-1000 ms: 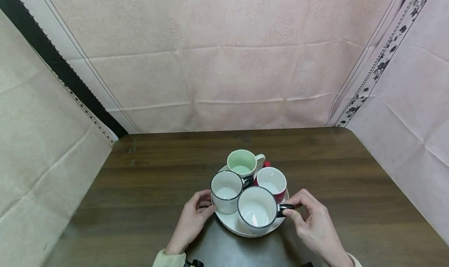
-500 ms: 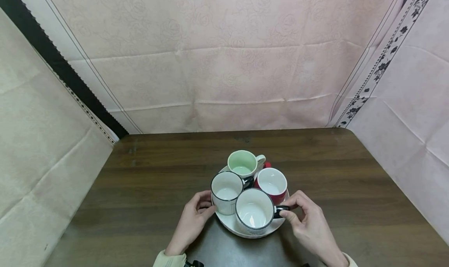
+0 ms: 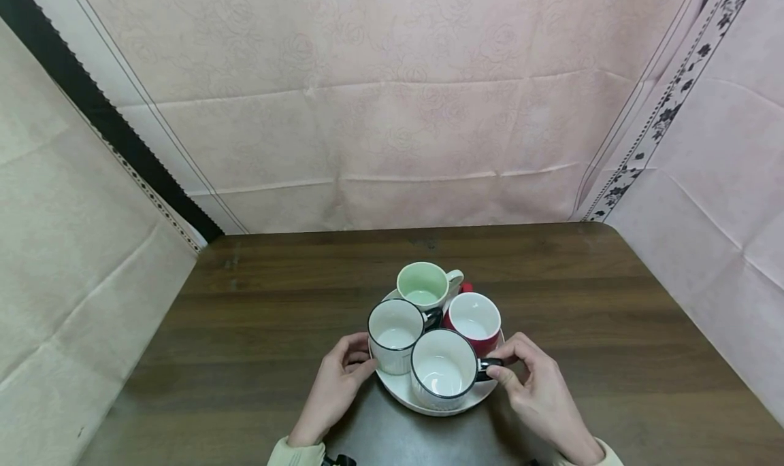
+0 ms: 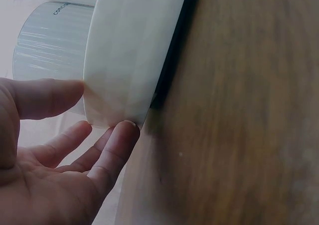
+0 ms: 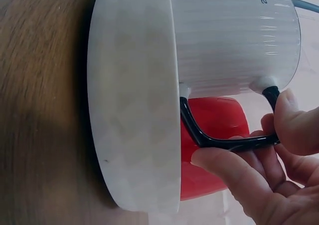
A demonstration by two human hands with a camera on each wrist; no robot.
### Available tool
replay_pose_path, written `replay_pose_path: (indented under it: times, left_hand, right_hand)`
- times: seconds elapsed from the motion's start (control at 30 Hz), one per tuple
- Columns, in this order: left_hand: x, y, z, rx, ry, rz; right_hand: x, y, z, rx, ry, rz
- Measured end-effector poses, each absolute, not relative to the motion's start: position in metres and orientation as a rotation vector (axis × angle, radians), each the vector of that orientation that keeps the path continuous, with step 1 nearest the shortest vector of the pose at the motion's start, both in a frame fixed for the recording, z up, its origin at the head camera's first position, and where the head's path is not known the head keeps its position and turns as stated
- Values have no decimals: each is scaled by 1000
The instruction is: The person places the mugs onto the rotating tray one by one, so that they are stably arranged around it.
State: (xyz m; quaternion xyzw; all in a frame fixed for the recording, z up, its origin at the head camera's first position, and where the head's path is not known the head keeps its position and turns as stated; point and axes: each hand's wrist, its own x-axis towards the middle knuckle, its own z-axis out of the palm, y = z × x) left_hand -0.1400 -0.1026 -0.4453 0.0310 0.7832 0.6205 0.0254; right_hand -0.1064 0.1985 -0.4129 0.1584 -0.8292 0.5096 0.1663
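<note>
On the brown table stands a round white plate (image 3: 424, 407) with a deep side wall, bearing several mugs. At its front sits a white mug (image 3: 444, 365) with a dark rim and black handle. My right hand (image 3: 535, 391) pinches that handle (image 5: 232, 144) between thumb and fingers. My left hand (image 3: 343, 377) grips the plate's left edge, thumb at the upper rim and fingers against its side wall (image 4: 132, 55). Beside that hand is a second white mug (image 3: 395, 326) with a dark rim. A red mug (image 3: 474, 316) and a pale green mug (image 3: 422, 284) stand behind.
The wooden table (image 3: 275, 303) extends around the plate on all sides. Pale patterned cloth (image 3: 392, 126) hangs behind the back edge, with more cloth panels at the left and right.
The front white mug has shifted slightly left and toward the person, with my right hand on its handle. My left hand and the other mugs stay put.
</note>
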Motion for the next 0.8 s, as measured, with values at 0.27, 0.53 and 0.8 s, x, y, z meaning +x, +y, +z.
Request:
replay_pose_path:
  times: [0.27,0.53,0.8]
  left_hand:
    - [-139,-102,-445,95,2419,1912]
    - [-139,-102,-443,74,2406,1924]
    - [-140,-103,-446,65,2407,1926]
  right_hand:
    - [-107,200,-417,380,-2459,1419]
    - [-110,202,-419,351,-2478,1426]
    - [-111,201,-417,271,-2566,1418]
